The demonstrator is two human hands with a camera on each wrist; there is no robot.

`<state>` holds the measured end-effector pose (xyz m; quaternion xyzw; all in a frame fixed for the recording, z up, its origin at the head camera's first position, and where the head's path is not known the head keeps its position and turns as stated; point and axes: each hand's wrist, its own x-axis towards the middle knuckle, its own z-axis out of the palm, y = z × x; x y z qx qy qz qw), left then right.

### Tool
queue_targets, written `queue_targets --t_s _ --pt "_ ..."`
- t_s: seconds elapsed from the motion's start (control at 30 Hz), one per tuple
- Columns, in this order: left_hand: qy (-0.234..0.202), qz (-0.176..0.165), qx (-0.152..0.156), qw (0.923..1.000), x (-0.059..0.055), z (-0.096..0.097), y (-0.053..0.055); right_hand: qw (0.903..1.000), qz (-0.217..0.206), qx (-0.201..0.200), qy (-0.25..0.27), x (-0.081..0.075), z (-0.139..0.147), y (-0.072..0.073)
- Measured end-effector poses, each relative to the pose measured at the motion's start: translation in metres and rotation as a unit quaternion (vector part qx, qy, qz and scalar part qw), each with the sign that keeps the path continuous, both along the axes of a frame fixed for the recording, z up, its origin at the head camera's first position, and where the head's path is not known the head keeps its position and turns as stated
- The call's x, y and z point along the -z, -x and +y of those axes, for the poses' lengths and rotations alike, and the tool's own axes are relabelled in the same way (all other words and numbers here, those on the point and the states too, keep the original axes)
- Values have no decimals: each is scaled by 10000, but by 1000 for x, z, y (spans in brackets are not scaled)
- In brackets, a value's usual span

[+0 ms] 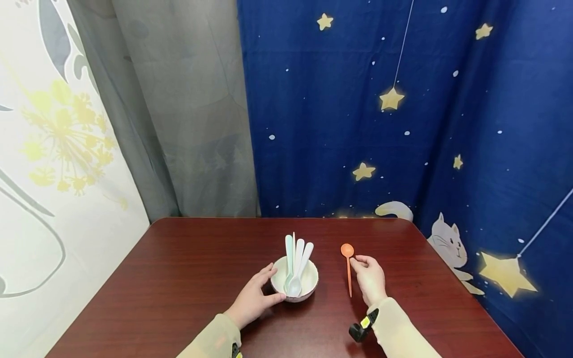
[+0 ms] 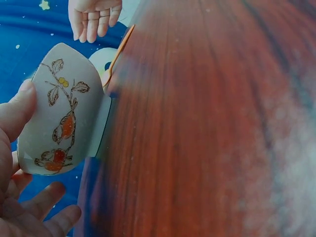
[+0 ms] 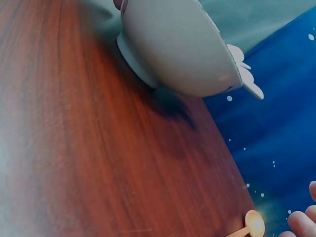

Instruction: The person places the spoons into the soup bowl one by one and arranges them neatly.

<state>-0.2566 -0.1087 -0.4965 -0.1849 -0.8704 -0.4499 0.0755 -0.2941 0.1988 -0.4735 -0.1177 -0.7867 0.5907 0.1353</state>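
Note:
A white bowl point(image 1: 312, 284) with a painted branch and orange fruit on its outside point(image 2: 66, 123) stands on the table. My left hand point(image 1: 255, 298) holds it from the left, thumb and fingers spread round its side. In the bowl lean several spoons with their handles up, a mint one point(image 1: 289, 253) and white ones point(image 1: 306, 256) among them. To the right lies an orange spoon point(image 1: 348, 268), its round head toward the far edge. My right hand point(image 1: 369, 278) is just right of this spoon, fingers loosely extended and apart from it in the left wrist view.
The dark red wooden table point(image 1: 201, 258) ends at a grey curtain point(image 1: 192, 124) and a blue star-print curtain point(image 1: 335, 124). A wrist camera point(image 1: 361, 328) sits on my right sleeve.

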Motion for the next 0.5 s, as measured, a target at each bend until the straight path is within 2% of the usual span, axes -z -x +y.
queue_targets --t_s 0.5 --pt "73 88 -16 9999 0 1 1 9992 -256 198 -222 19 9 -10"
